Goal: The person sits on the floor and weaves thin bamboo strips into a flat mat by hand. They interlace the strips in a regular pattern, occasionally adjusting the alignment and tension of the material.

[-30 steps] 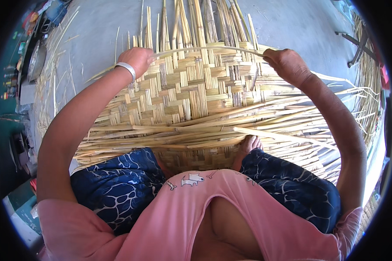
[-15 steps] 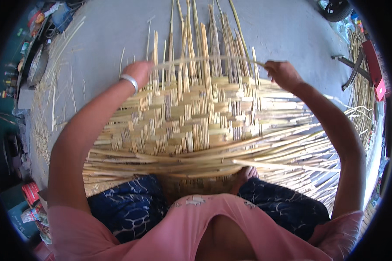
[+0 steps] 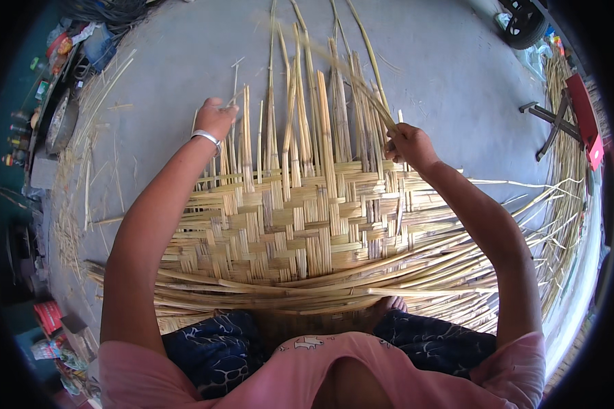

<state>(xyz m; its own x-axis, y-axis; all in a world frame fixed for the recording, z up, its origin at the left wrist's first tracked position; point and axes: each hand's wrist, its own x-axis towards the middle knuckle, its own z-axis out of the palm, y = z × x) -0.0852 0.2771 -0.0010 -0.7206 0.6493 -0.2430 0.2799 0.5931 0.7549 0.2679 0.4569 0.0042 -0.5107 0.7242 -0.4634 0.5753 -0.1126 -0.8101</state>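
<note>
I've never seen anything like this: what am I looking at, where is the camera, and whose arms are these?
There is no machine here, just a person with two bare hands. The view comes from the left one of two wide cameras worn on the head, looking down, so straight edges bend near the rim. On the grey floor lies a woven mat of pale strips. Unwoven stalks stick out from its far edge, and long loose stalks lie across its near part. The right hand holds a thin strip whose far end is blurred. The left hand is open and seems to hold nothing.
</note>
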